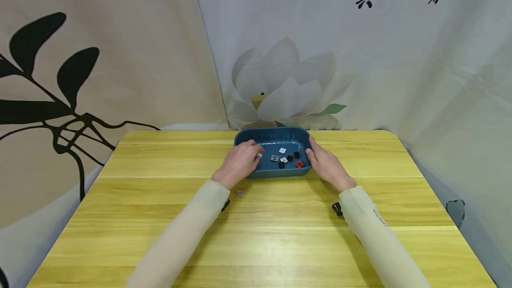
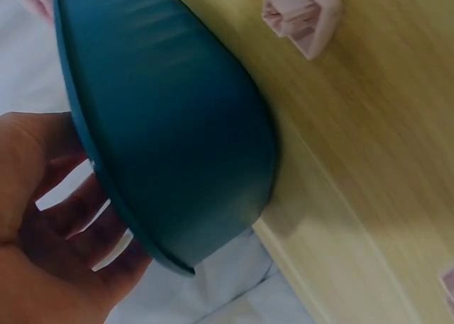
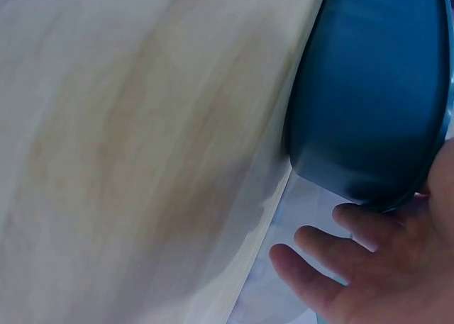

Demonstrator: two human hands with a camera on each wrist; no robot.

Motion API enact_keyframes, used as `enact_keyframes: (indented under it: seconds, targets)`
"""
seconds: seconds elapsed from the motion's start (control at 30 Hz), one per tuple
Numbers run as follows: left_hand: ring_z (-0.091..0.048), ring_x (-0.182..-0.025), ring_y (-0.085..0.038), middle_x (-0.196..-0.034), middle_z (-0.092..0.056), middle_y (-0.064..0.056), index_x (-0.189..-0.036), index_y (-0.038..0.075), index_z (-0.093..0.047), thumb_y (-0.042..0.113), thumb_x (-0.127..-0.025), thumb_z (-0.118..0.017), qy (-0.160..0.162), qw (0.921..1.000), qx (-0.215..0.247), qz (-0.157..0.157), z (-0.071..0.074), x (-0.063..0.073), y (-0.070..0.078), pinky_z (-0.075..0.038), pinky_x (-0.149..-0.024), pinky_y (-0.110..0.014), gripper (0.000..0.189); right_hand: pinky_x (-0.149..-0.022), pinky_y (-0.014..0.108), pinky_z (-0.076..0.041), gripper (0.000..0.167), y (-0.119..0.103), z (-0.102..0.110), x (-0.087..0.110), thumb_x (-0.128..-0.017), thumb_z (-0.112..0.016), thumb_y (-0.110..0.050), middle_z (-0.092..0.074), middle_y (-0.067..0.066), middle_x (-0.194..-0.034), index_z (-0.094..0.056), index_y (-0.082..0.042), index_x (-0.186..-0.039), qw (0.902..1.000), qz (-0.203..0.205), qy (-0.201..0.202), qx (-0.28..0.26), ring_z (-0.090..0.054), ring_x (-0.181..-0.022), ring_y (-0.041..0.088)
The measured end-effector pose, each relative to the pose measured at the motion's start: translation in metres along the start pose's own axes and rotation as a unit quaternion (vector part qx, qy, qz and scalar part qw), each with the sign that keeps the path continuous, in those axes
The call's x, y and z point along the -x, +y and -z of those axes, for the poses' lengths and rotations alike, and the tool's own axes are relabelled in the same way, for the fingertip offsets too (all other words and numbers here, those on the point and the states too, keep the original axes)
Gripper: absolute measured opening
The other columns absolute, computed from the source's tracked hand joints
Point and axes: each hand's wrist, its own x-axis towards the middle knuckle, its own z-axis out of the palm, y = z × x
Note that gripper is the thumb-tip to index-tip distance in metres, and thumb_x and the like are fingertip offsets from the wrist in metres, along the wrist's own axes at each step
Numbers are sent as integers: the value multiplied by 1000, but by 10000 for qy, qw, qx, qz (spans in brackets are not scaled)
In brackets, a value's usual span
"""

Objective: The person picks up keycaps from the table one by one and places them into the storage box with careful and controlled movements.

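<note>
A blue tray (image 1: 273, 174) holds several small white, grey, black and red keycaps, one a red keycap (image 1: 299, 164). Over the tray's left end reaches my left hand (image 1: 241, 160), its fingers bent down inside. Between its thumb and forefinger shows a white keycap (image 1: 259, 155), mostly covered by the fingers. My right hand (image 1: 327, 163) holds the tray's right end, thumb at the rim; in the right wrist view the other fingers (image 3: 312, 271) spread outside the wall. On the table near the left wrist lies a pink keycap (image 1: 240, 193), its hollow underside with a stem showing in the left wrist view.
The tray stands at the far edge of the wooden table (image 1: 280, 234), close to a hanging cloth (image 1: 168, 57) with printed leaves and a flower. A second pink piece (image 2: 448, 285) is cut off at the left wrist view's edge.
</note>
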Motion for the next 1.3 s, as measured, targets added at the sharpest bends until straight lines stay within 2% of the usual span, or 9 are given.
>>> enact_keyframes:
  seconds: [0.33, 0.6, 0.73, 0.83, 1.0, 1.17, 1.3]
  targets:
    - [-65, -92, -19, -107, -72, -5, -115, 14, -79, 12, -100, -67, -535, 9981, -292, 111, -12, -18, 1, -58, -85, -36, 19, -118, 56, -32, 62, -2, -2, -1, -114, -36, -29, -26, 22, -167, -14, 0, -164, 10000, 31, -11, 33, -36, -148, 42]
    - [-62, -95, -20, -115, -72, -6, -118, 15, -78, 11, -100, -68, -884, 9953, -145, 375, -16, -26, -1, -57, -89, -39, 21, -117, 56, -34, 62, -3, -4, -2, -114, -36, -29, -28, 21, -166, -14, 0, -165, 10000, 29, -3, 54, -38, -147, 42]
    - [-60, -96, -22, -116, -69, -7, -123, 15, -76, 19, -100, -69, -989, 9937, -178, 504, -16, -26, -3, -56, -92, -41, 24, -117, 56, -34, 62, -3, -4, -2, -114, -35, -30, -28, 21, -166, -14, -1, -165, 10000, 38, -10, 54, -38, -147, 42]
    - [-62, -101, -24, -122, -66, -10, -128, 15, -73, 25, -100, -70, -934, 9939, -173, 563, -14, -22, -3, -55, -94, -42, 30, -117, 56, -34, 62, -3, -4, -2, -114, -35, -30, -28, 21, -166, -14, -1, -165, 10000, 46, -13, 48, -38, -147, 42]
    - [-62, -120, -30, -141, -59, -14, -134, 11, -69, 27, -101, -69, -526, 9974, -28, 491, -8, -11, -3, -53, -101, -47, 37, -117, 56, -34, 62, -2, -2, -1, -114, -35, -29, -28, 21, -166, -14, -1, -165, 10000, 40, -3, 43, -38, -147, 42]
    - [-54, -133, -34, -149, -53, -15, -139, 11, -65, 27, -100, -69, -79, 9993, 136, 327, 1, 2, -5, -45, -109, -54, 43, -117, 57, -34, 62, 0, -1, -1, -114, -34, -29, -27, 21, -166, -14, 0, -165, 10000, 38, 10, 62, -37, -147, 43]
    - [-45, -143, -36, -157, -45, -16, -149, 11, -56, 32, -100, -68, 58, 9992, 220, 315, 8, 17, -11, -37, -115, -58, 55, -117, 56, -34, 62, 1, 0, 0, -114, -35, -30, -27, 21, -166, -14, -1, -165, 10000, 24, 13, 69, -37, -147, 42]
